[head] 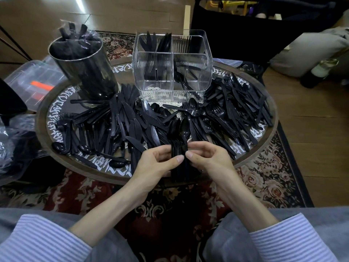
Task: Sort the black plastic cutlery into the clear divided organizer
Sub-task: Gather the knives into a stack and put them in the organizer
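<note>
Round counter (45, 118) mid-frame buried in loose black cutlery (130, 120), clear organizer (171, 67) upper centre barely stocked, so early days; left hand (158, 159) and right hand (205, 157) grip spoon stack (179, 133) lower centre.

Steel canister (85, 72) (cutlery inside), floral rug (264, 178)

A single wide-angle head camera looks forward and steeply down from above the person's lap, close over the round tray (56, 168) filling mid-frame; the floor rug (273, 186) runs below it, with room clutter bending along the upper edge.
</note>
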